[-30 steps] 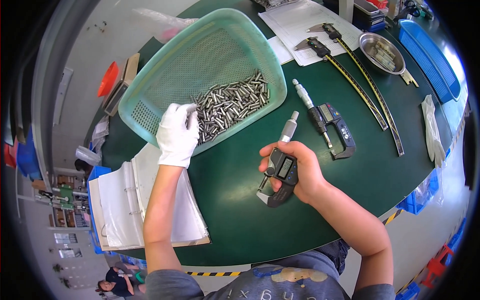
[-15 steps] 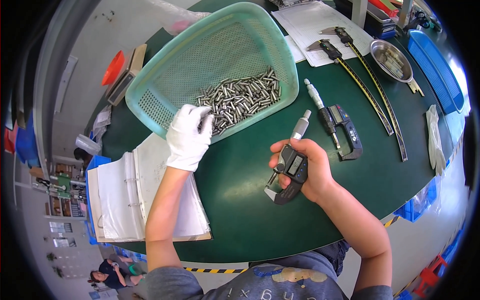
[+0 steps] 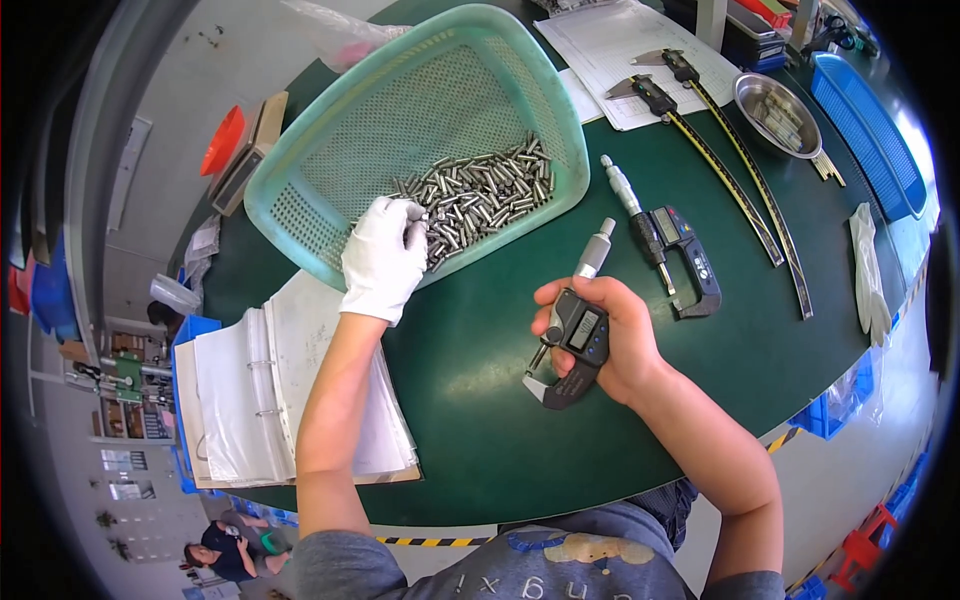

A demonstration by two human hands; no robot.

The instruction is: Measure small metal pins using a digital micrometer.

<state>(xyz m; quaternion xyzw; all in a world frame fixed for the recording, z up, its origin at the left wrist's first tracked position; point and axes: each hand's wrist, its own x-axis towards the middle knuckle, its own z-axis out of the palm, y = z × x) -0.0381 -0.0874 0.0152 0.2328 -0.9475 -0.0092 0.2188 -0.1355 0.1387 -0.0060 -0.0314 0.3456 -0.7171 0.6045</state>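
My left hand (image 3: pixel 383 255), in a white glove, reaches over the near rim of a light green plastic basket (image 3: pixel 300 115). Its curled fingers touch a heap of short metal pins (image 3: pixel 485 190); whatever is between the fingertips is hidden. My bare right hand (image 3: pixel 622 335) is wrapped round a digital micrometer (image 3: pixel 582 345), held above the green table with its jaw end pointing down and left. No part shows between the micrometer's measuring faces. A second digital micrometer (image 3: pixel 685 260) lies on the table just beyond my right hand.
Two digital calipers (image 3: pixel 655 97) lie at the far right by paper sheets (image 3: pixel 610 45). A metal bowl (image 3: pixel 780 115) and a blue basket (image 3: pixel 870 135) stand beyond, with a white glove (image 3: pixel 868 275) nearer. At left are an open ring binder (image 3: pixel 290 385) and a scale (image 3: pixel 255 150).
My left hand has shifted slightly to the right among the pins, its fingers still curled. My right hand holds the micrometer in nearly the same place. The whole view has shifted a little.
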